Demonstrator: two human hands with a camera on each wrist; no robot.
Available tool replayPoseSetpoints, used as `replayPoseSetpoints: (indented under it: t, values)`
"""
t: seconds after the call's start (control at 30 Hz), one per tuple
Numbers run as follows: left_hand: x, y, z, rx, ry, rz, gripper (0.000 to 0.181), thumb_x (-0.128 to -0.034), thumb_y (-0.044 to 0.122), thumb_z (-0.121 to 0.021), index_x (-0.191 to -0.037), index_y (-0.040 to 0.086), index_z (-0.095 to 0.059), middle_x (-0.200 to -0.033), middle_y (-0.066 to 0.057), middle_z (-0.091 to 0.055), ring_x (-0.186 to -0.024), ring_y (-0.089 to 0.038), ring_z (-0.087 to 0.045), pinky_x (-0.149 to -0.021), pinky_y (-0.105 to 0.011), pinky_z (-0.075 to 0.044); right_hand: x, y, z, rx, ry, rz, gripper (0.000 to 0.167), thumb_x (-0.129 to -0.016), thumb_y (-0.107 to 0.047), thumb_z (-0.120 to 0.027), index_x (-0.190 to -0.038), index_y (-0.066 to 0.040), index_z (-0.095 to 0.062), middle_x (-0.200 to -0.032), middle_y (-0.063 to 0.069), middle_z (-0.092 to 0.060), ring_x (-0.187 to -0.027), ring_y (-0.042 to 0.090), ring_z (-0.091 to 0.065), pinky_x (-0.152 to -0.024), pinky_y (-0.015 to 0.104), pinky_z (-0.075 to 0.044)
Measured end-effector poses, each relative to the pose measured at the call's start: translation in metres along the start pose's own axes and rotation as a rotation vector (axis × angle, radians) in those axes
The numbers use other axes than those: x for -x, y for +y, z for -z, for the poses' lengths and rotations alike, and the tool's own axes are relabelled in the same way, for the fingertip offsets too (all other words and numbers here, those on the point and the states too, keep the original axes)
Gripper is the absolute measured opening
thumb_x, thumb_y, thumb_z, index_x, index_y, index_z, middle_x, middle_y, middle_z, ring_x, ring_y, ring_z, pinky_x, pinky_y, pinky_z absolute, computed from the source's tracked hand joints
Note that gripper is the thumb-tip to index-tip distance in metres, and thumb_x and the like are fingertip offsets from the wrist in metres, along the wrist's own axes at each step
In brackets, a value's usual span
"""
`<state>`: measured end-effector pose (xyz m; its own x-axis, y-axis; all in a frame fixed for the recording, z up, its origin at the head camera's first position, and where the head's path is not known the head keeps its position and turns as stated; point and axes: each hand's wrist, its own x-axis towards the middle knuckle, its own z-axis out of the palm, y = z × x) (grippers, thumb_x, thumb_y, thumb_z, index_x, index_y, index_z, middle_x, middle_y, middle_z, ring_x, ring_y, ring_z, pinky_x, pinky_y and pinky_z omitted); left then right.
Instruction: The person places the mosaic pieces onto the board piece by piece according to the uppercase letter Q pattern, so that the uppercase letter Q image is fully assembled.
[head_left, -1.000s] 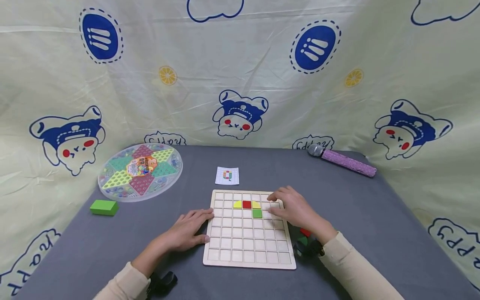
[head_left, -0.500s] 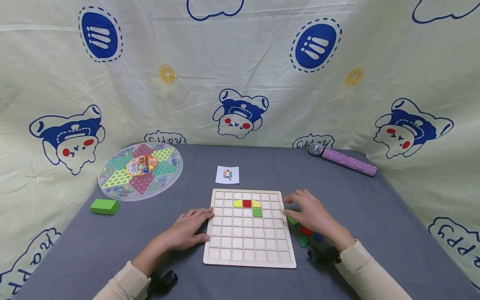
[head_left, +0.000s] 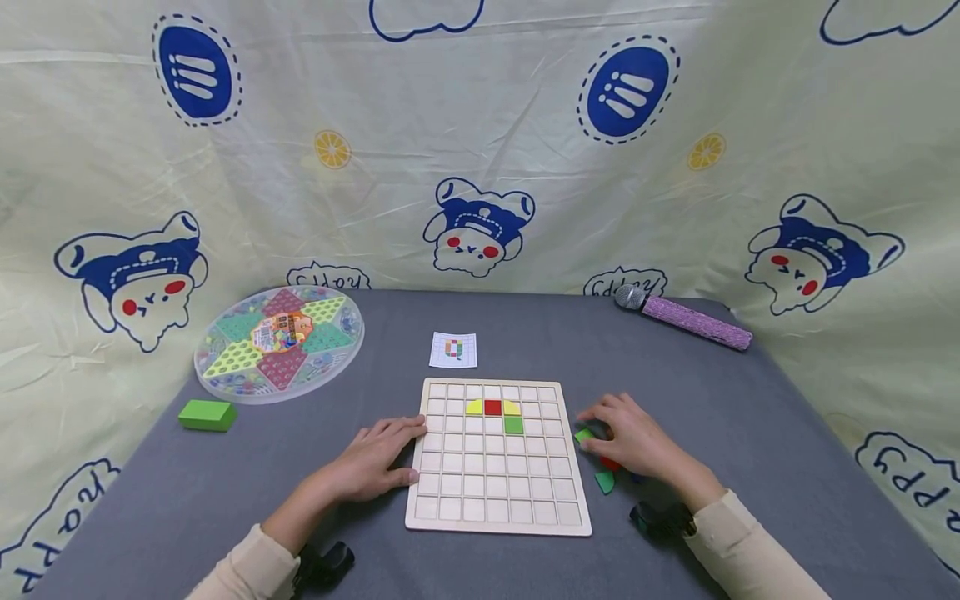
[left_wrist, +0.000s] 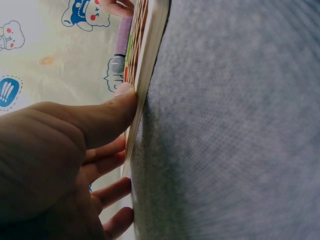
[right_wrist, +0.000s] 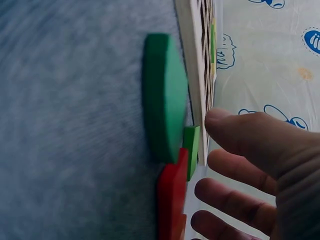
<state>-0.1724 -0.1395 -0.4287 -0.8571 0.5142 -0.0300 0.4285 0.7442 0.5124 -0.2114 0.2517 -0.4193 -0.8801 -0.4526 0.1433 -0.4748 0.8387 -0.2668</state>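
Observation:
A wooden grid board (head_left: 495,487) lies on the grey table; near its far side sit two yellow pieces, a red square (head_left: 492,407) between them and a green square (head_left: 513,425) below the right yellow one. My left hand (head_left: 375,462) touches the board's left edge with thumb and fingertips. To the right of the board my right hand (head_left: 637,437), fingers slightly bent and apart, hovers over loose pieces: a light green one (head_left: 583,435), a red one (right_wrist: 171,195) and a dark green one (right_wrist: 165,100). Nothing shows between its thumb and fingers in the right wrist view.
Behind the board lies a small pattern card (head_left: 453,350). A round patterned game board (head_left: 281,343) is at the far left, with a green block (head_left: 207,415) in front of it. A purple microphone (head_left: 693,322) lies at the back right, before a printed cloth.
My right hand has moved from over the board's right side out to the loose pieces at the right. My left hand has stayed at the left edge.

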Motion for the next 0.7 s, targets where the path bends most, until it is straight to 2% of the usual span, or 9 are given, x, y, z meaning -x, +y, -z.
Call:
replayPoseSetpoints:
  t: [0.2, 0.33, 0.7]
  values:
    - [-0.0004, 0.0000, -0.0008, -0.002, 0.003, -0.001, 0.060, -0.0876, 0.026, -0.066, -0.140, 0.010, -0.043, -0.151, -0.007, -0.037, -0.135, -0.032, -0.035, -0.099, -0.057, -0.028, 0.0023, 0.0036, -0.0012, -0.005, -0.040, 0.002, 0.033, -0.081, -0.031, -0.073, -0.109, -0.015, -0.069, -0.106, 0.003, -0.061, -0.097, 0.020, -0.049, -0.080, 0.039, -0.041]
    - [-0.0001, 0.0000, -0.0007, 0.006, 0.000, 0.001, 0.060, -0.0878, 0.025, -0.066, -0.141, 0.010, -0.042, -0.151, -0.007, -0.037, -0.135, -0.032, -0.034, -0.100, -0.058, -0.027, 0.0027, 0.0052, -0.0014, -0.010, -0.058, 0.005, 0.034, -0.081, -0.031, -0.072, -0.111, -0.015, -0.068, -0.105, 0.002, -0.060, -0.095, 0.018, -0.047, -0.078, 0.036, -0.040]
    - [0.0000, 0.0000, -0.0005, 0.008, 0.001, -0.002, 0.060, -0.0879, 0.025, -0.065, -0.141, 0.010, -0.042, -0.151, -0.007, -0.036, -0.135, -0.031, -0.034, -0.100, -0.058, -0.027, 0.0057, 0.0079, 0.0000, -0.008, -0.043, 0.039, 0.031, -0.081, -0.027, -0.073, -0.109, -0.015, -0.069, -0.102, -0.001, -0.059, -0.091, 0.014, -0.044, -0.074, 0.031, -0.037]
